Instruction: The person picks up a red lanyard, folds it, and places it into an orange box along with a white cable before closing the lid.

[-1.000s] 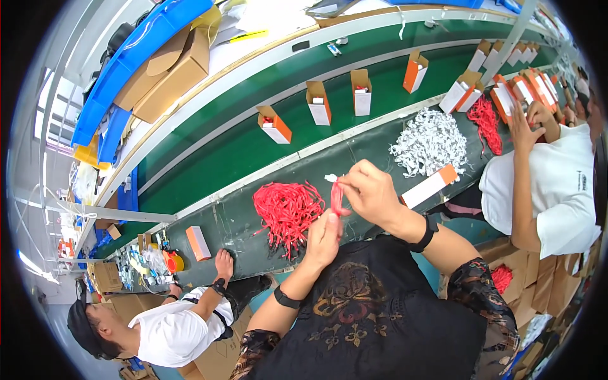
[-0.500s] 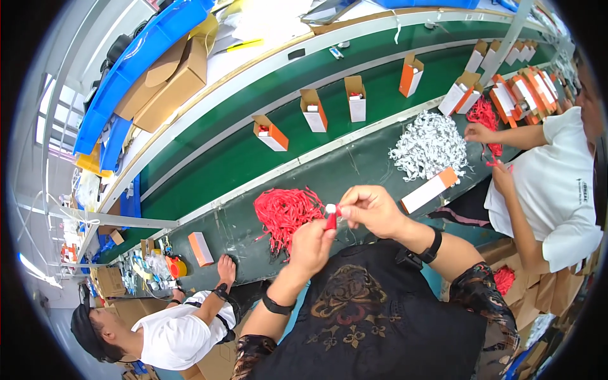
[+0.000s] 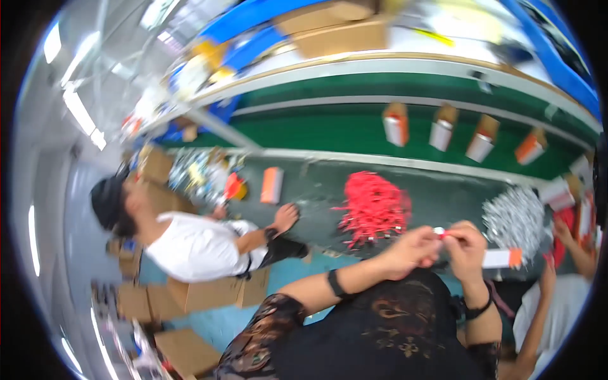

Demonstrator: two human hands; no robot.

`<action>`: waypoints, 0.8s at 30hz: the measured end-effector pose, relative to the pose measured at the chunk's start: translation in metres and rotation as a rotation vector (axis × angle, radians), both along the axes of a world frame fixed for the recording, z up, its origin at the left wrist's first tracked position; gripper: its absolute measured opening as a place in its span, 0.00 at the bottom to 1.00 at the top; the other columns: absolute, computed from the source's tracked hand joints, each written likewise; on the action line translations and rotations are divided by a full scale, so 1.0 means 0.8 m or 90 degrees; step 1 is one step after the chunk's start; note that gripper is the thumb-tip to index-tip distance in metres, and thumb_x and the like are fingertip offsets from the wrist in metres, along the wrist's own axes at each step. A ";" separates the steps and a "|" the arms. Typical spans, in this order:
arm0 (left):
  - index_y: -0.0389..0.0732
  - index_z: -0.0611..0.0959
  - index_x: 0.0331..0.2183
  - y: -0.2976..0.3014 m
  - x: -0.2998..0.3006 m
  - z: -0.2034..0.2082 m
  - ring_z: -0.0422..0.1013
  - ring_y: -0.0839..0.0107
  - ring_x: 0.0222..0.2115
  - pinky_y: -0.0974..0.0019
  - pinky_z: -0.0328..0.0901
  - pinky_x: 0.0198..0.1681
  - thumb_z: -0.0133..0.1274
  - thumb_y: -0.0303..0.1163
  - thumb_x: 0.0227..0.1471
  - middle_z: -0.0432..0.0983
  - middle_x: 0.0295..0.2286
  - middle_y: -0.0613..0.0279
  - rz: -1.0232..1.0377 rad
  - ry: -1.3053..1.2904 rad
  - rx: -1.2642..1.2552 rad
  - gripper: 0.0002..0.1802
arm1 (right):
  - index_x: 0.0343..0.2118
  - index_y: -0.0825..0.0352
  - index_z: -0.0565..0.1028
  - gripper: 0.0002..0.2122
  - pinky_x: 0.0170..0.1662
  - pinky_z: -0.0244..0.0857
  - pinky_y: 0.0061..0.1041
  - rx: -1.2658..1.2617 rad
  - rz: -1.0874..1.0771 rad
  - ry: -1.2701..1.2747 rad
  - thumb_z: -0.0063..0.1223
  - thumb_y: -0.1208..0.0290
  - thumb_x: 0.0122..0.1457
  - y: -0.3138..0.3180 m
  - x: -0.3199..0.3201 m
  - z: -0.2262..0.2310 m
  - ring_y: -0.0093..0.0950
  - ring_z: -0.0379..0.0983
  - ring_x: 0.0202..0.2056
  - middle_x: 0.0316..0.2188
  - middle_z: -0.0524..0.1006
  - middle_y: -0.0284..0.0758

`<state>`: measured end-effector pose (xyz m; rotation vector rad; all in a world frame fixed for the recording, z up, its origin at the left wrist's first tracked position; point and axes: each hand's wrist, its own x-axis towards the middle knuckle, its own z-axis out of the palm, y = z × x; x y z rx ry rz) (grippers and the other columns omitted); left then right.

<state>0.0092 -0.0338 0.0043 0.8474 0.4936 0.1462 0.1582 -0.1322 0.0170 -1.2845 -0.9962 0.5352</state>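
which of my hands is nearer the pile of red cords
Left. In the picture, the left hand is just lower right of the pile of red cords; the right hand is farther right.

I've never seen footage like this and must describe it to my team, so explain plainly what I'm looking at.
There is no machine here, just a person's two bare hands. The camera sits on that person's head and looks down; its very wide lens bends straight edges.

The left hand and right hand pinch a small red-and-white piece between them, too blurred to identify exactly.

On the dark bench lie a heap of red cords and, further right, a heap of white cords. Beyond, cartons stand in a row on a green surface. A co-worker in white is at the left.
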 end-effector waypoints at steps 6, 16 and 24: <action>0.41 0.80 0.34 0.004 -0.009 -0.013 0.75 0.57 0.29 0.57 0.68 0.30 0.59 0.31 0.49 0.76 0.28 0.57 0.098 0.147 0.956 0.09 | 0.27 0.69 0.77 0.02 0.29 0.66 0.34 -0.135 -0.107 -0.484 0.60 0.79 0.50 0.014 -0.019 0.003 0.41 0.72 0.27 0.25 0.73 0.43; 0.41 0.81 0.33 0.015 -0.045 -0.031 0.70 0.80 0.26 0.74 0.64 0.28 0.58 0.30 0.55 0.72 0.26 0.71 0.005 -0.086 0.189 0.04 | 0.27 0.70 0.78 0.03 0.28 0.65 0.18 -0.408 0.481 0.302 0.62 0.79 0.54 0.013 0.020 -0.010 0.16 0.73 0.25 0.24 0.78 0.29; 0.42 0.72 0.54 0.016 -0.021 -0.050 0.72 0.79 0.38 0.71 0.69 0.45 0.44 0.27 0.63 0.75 0.38 0.67 0.250 -0.156 -0.432 0.18 | 0.33 0.73 0.76 0.05 0.25 0.62 0.18 -0.157 0.093 -0.064 0.59 0.83 0.53 0.047 -0.020 -0.028 0.18 0.70 0.24 0.28 0.74 0.33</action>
